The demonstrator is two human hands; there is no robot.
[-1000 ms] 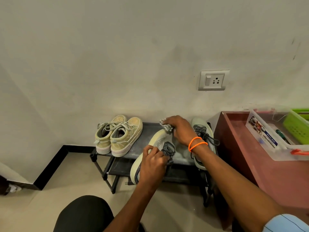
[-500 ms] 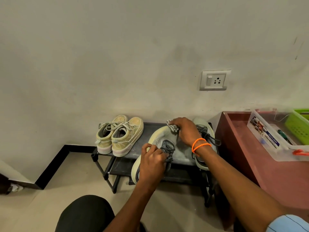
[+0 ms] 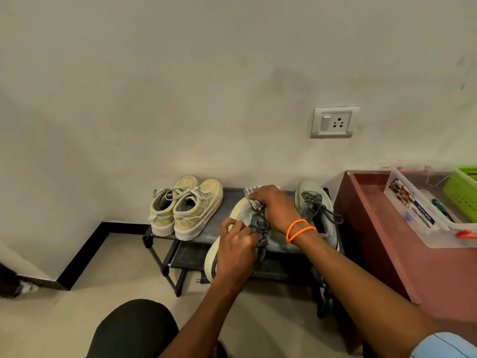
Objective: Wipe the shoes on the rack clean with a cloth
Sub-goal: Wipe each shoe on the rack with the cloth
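A grey running shoe (image 3: pixel 238 215) with a pale sole is tilted over the front of the black shoe rack (image 3: pixel 227 202). My left hand (image 3: pixel 237 251) grips it at the laces and heel side. My right hand (image 3: pixel 273 208) holds a grey striped cloth (image 3: pixel 251 193) against the shoe's toe. The matching grey shoe (image 3: pixel 316 210) stands on the rack to the right. A pair of yellowish sneakers (image 3: pixel 185 205) sits on the rack's left end.
A maroon table (image 3: pixel 402 254) stands right of the rack, with a clear plastic tray (image 3: pixel 423 215) and a green basket (image 3: pixel 462 192) on it. A wall socket (image 3: pixel 334 122) is above. My dark-clad knee (image 3: pixel 134 329) is at the bottom.
My right hand with the cloth shifted slightly across the toe of the held shoe. My left hand keeps its grip and barely moved.
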